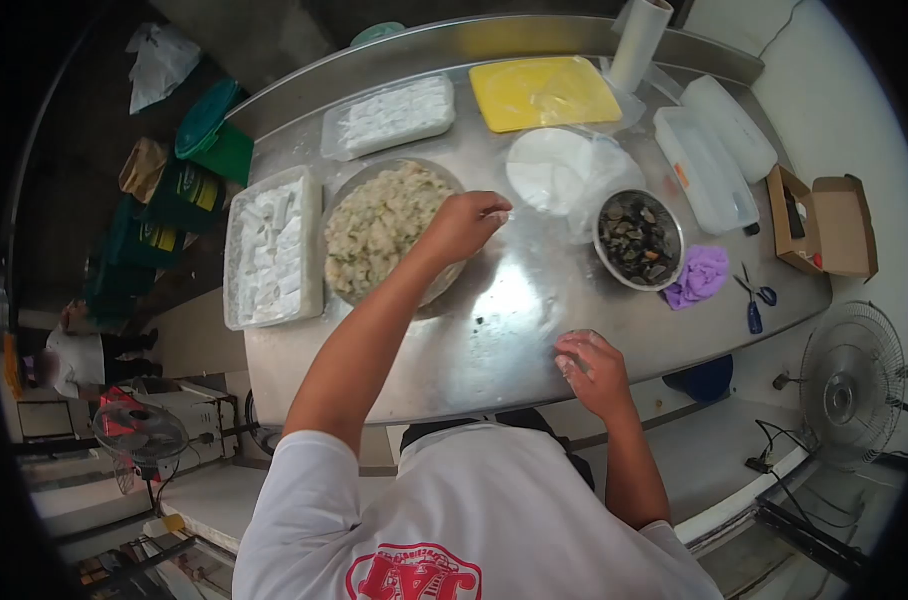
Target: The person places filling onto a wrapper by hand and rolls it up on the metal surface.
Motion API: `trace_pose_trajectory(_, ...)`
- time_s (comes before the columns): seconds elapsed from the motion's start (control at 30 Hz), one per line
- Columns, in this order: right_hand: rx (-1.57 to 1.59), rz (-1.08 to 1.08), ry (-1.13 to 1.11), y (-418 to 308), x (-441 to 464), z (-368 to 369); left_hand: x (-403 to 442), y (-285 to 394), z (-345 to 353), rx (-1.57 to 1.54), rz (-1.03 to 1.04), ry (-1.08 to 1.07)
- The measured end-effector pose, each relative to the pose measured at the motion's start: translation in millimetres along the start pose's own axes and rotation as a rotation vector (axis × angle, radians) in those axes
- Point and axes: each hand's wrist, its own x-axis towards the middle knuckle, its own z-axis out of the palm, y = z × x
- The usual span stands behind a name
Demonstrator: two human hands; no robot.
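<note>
My left hand [468, 226] is above the steel table, just past the right rim of a large bowl of pale, chunky filling with green bits [379, 225]. Its fingers are bent together, and anything between them is too small to make out. Lower right, my right hand [588, 366] hovers near the table's front edge, its fingers curled and dusted with white. A metal bowl of dark pieces [638, 238] stands beyond it. White round sheets [550, 168] lie beside thin clear plastic. Two trays of white-dusted pieces [274, 248] [394, 115] stand left of and behind the large bowl.
A yellow board [544, 93], a plastic roll [640, 45] and clear containers [706, 170] are at the back. A purple cloth [698, 277], blue-handled scissors [755, 314] and an open cardboard box [838, 228] are right. A fan [842, 388] stands beside the table; another person [74, 360] is far left.
</note>
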Motion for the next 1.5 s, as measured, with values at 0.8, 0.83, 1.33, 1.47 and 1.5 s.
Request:
trace_pose_trajectory(0.8, 0.152, 0.126, 0.021, 27.4, -21.2, -40.4, 115.7, 154.6, -66.6, 1.05, 0.069, -0.41)
trace_pose_trajectory(0.83, 0.184, 0.119, -0.016, 22.6, -11.7, -32.5, 87.9, 168.3, -85.3, 0.998, 0.045, -0.353)
trace_pose_trajectory(1.33, 0.96, 0.612, -0.419, -57.4, 24.5, 262.1, -333.5, -4.1, -149.0, 0.319, -0.291, -0.16)
trace_pose_trajectory(1.47, 0.926, 0.651, -0.295, -54.5, 4.2, 313.7, -381.0, -68.9, -131.2, 0.258, -0.296, -0.054)
trace_pose_trajectory(1.5, 0.907, 0.66, -0.297, -56.5, -1.0, 315.4, -389.4, -73.1, -132.7, 0.238, -0.297, -0.049)
